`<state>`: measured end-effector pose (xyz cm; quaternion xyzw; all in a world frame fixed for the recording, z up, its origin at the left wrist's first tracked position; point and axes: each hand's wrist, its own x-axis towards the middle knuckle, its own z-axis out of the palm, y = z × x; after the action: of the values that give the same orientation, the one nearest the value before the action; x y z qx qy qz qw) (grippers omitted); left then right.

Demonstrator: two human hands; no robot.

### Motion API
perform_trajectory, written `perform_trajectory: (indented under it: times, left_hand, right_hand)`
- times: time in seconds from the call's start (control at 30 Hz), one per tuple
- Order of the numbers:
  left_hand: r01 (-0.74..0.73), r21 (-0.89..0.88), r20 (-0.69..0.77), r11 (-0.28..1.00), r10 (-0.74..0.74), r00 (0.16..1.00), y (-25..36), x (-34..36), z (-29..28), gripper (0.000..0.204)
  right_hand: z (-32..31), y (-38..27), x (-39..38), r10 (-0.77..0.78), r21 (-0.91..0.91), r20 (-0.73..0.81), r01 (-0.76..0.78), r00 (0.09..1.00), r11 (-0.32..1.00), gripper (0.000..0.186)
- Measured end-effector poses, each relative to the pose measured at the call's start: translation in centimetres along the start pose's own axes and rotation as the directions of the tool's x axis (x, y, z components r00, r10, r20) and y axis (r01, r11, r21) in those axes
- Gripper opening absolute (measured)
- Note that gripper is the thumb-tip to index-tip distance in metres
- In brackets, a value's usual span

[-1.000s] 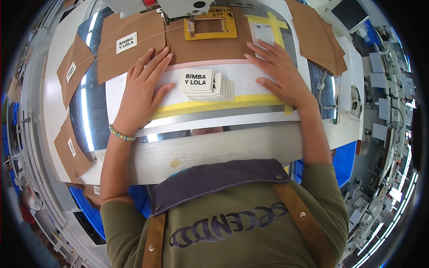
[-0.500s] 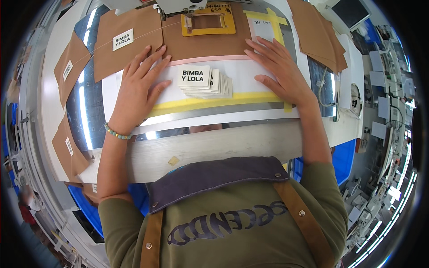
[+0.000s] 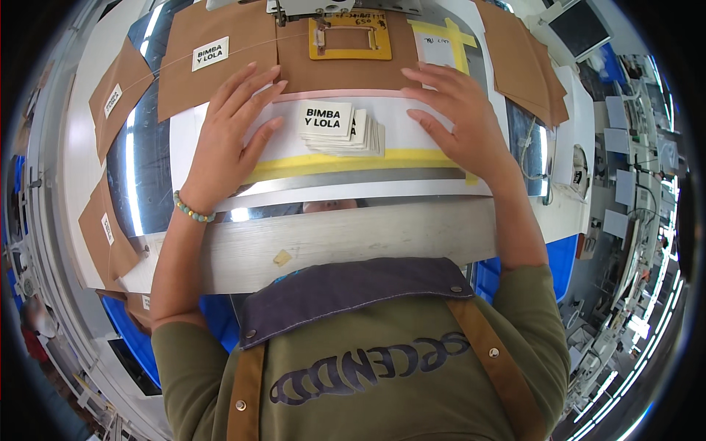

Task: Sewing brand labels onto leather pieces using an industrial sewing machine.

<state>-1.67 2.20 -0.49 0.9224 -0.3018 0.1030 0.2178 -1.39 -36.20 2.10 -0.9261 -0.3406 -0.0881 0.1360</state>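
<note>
My left hand (image 3: 232, 136) has its fingers apart, fingertips over the near edge of a brown panel (image 3: 184, 92) that bears a white label (image 3: 209, 54). My right hand (image 3: 460, 128) is also open, its fingertips at another brown panel's (image 3: 294, 70) edge and a pink strip. Between my hands a stack of white printed labels (image 3: 325, 119) lies on a white sheet (image 3: 191, 162) with yellow tape (image 3: 404, 158). Beyond them sit a yellow frame template (image 3: 318, 45) and the metal head of a machine (image 3: 309, 9), cut off by the top edge. Neither hand grips anything visible.
Brown pieces lie at the left (image 3: 114, 81) and in a pile at the right (image 3: 518, 66). Blue bins (image 3: 555, 264) are under the white table (image 3: 353, 235). A monitor (image 3: 573, 29) stands at the upper right. A blurred person (image 3: 33, 323) is at the far left.
Both hands have shifted slightly forward, their fingers still apart. The whole view has shifted a little; the label stack stays between my hands.
</note>
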Motion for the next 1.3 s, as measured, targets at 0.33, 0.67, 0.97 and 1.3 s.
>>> perform_trajectory:
  times: [0.33,0.67,0.97,1.3]
  left_hand:
    - [-0.008,-0.402,0.020,0.915,0.018,1.000,2.5,0.5,0.3,0.053]
    - [-0.032,-0.505,-0.092,0.862,-0.016,0.996,2.6,0.6,0.8,0.074]
    - [-0.004,-0.400,-0.019,0.917,-0.003,1.000,4.6,1.1,2.3,0.111]
    - [-0.045,-0.261,-0.039,0.964,0.036,0.999,5.6,1.6,1.7,0.088]
  right_hand:
    - [1.9,-6.4,5.0,-0.107,0.239,-0.046,0.115,0.993,0.964,0.031]
    - [1.4,-5.8,5.1,-0.122,0.262,-0.156,0.160,0.980,0.952,0.028]
    - [0.7,-1.7,7.3,-0.018,0.246,-0.172,0.060,0.985,0.967,0.029]
    - [3.6,1.9,9.4,-0.038,0.133,-0.357,0.091,0.934,0.987,0.025]
